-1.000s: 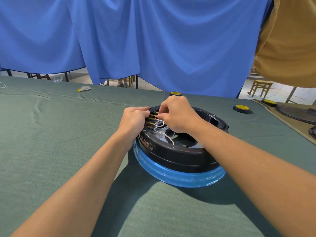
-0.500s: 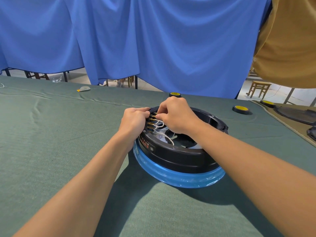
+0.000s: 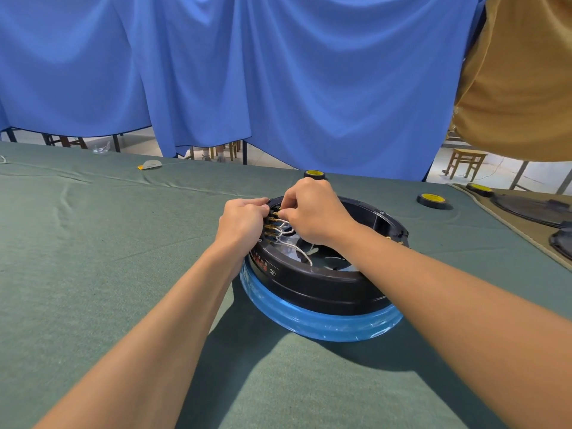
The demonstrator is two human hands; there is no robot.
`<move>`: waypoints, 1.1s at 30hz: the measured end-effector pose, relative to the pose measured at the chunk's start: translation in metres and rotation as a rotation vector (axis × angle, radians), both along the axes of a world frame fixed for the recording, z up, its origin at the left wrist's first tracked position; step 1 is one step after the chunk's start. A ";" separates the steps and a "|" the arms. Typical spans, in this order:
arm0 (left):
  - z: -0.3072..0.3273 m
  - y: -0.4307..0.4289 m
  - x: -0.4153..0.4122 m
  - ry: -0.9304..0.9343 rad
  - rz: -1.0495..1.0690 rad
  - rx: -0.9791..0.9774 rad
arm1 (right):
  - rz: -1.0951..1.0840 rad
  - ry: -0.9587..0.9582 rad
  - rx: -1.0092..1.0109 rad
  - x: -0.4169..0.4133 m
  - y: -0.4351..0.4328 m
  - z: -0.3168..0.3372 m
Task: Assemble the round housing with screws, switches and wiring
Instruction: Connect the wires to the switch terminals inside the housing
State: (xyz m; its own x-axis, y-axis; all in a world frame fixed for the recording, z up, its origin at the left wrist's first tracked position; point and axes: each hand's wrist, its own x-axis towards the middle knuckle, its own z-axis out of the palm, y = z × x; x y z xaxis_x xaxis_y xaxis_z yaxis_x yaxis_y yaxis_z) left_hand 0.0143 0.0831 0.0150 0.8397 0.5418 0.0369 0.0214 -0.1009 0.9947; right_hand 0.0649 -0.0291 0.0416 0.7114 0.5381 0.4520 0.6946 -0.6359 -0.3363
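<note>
now round housing [image 3: 318, 289] lies flat, opening upward; left hand [image 3: 243, 222] grips its rim; right hand [image 3: 312, 212] pinches white wire [image 3: 294, 247]

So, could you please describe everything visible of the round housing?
The round housing is a glossy black plastic-looking ring, open-topped, flat on the green tablecloth, a blue film band round its base. Brass terminals and white wires line its left inner wall; the left hand grips that rim, the right hand pinches one.
</note>
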 end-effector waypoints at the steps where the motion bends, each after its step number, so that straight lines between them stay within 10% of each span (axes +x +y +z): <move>1: 0.000 0.000 0.000 0.001 0.001 0.001 | -0.007 -0.010 -0.004 -0.001 0.000 0.000; 23: -0.002 0.000 0.000 -0.040 0.085 0.001 | -0.150 -0.079 -0.046 -0.017 -0.076 0.021; 33: 0.003 -0.017 -0.010 0.006 0.200 0.223 | -0.316 0.277 0.461 -0.009 -0.126 -0.017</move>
State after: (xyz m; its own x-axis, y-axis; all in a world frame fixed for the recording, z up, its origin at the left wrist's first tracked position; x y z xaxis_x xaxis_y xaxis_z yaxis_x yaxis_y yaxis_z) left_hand 0.0041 0.0662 0.0180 0.7178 0.6755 0.1689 0.0685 -0.3099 0.9483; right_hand 0.0555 -0.1550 0.0249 0.9284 0.0760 0.3636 0.3443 -0.5433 -0.7657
